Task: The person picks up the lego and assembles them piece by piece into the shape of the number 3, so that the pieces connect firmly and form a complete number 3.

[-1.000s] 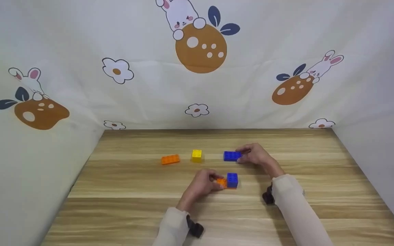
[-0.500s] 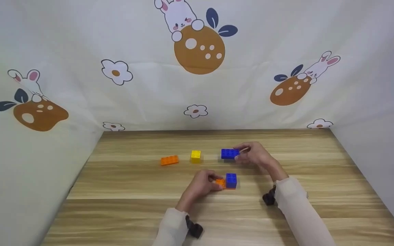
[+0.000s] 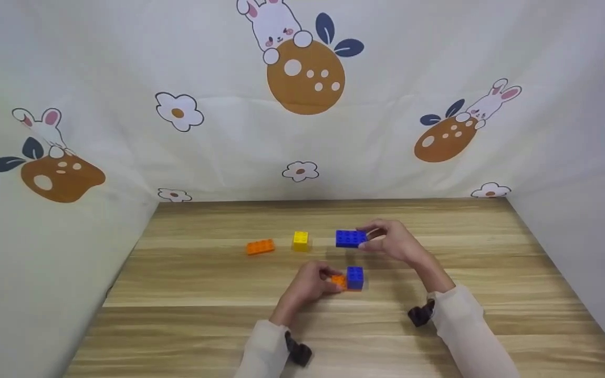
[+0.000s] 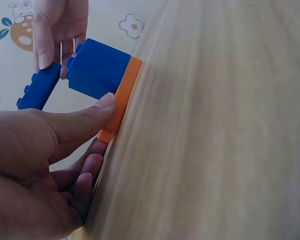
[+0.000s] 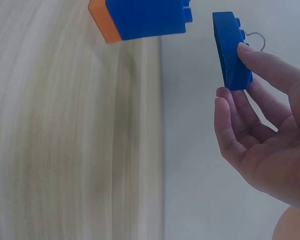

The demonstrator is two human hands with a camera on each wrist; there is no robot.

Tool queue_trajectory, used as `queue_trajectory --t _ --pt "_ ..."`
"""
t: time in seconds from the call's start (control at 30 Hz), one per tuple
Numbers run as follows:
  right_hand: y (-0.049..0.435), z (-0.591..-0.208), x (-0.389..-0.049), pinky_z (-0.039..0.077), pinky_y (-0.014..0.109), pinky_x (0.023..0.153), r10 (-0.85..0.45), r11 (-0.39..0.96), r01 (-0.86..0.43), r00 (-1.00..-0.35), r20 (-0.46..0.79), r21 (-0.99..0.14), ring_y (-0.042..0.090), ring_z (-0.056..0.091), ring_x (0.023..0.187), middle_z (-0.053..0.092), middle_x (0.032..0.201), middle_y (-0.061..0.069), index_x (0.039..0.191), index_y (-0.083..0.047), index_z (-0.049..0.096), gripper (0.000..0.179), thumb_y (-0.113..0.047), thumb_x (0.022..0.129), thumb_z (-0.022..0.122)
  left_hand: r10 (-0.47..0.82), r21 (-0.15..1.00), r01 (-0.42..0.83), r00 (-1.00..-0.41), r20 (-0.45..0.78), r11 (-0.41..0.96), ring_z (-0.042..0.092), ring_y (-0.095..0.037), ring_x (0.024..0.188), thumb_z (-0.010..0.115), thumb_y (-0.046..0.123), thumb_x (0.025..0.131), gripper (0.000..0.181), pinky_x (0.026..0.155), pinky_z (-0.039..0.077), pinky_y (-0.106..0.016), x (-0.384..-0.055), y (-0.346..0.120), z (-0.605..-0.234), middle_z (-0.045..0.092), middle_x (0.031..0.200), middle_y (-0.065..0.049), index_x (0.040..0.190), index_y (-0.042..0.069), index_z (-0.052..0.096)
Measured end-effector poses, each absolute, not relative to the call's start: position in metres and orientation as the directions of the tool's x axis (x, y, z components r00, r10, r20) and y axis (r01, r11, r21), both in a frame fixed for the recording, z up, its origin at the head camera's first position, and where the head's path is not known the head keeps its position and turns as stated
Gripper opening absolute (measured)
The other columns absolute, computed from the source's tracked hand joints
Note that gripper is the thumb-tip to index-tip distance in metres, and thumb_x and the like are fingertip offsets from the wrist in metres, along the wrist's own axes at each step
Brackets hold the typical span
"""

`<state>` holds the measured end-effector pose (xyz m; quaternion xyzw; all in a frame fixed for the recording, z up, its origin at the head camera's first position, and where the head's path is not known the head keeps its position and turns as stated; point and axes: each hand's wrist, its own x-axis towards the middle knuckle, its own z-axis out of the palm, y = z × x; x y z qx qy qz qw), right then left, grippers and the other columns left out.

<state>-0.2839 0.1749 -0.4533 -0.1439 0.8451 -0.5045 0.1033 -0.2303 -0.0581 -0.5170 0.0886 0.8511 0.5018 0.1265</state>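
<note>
Two blue bricks are in play. The flat blue brick [image 3: 351, 238] is now lifted clear of the tabletop [image 3: 202, 315]; a second ago it sat on the wood beyond the stack, half a second ago it was just coming up. It is pinched at its right end by the right hand [image 3: 392, 241], thumb and fingertips closed on the edge, the remaining fingers loosely curled; the right wrist view shows it held studs toward the stack. It is carried slightly left of where it lay, and is now above and just beyond the stack, not touching it.

The stack is unchanged: small blue brick [image 3: 355, 277] seated on the right part of the orange plate [image 3: 339, 281], plate flat on the tabletop. The plate's left end is pinned by the left hand [image 3: 310, 286], thumb pressed on its edge, fingers curled beside it; the same grip is seen in all three head frames.

Judgement: pickup is done, placement is not; the bared left part of the plate is the likely seat, and the left hand is covering it in part.

Left of the stack and farther back, an orange brick [image 3: 260, 246] and a yellow brick [image 3: 301, 240] are untouched.
</note>
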Motion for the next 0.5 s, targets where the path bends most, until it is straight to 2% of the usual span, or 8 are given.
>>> queue_trajectory --t 0.3,0.5 --pt "0.176 -0.453 -0.263 0.054 0.019 0.078 -0.416 0.421 -0.269 -0.906 0.079 -0.866 0.033 0.067 0.106 0.067 0.123 0.022 0.126 0.001 0.067 0.042 -0.014 0.087 0.078 0.283 0.878 0.022 -0.95 -0.13 0.478 0.057 -0.012 0.081 0.082 0.007 0.081 0.028 0.071 0.048 -0.024 -0.23 -0.057 -0.517 0.073 0.097 -0.006 0.108 0.007 0.077" --pt "0.174 -0.459 -0.252 0.056 0.023 0.079 -0.415 0.419 -0.268 -0.906 0.079 -0.867 0.033 0.069 0.101 0.069 0.117 0.024 0.124 0.003 0.067 0.042 -0.014 0.086 0.078 0.29 0.881 0.021 -0.948 -0.132 0.472 0.059 -0.014 0.084 0.081 0.008 0.082 0.028 0.074 0.05 -0.026 -0.23 -0.058 -0.517 0.073 0.101 -0.006 0.11 0.007 0.075"
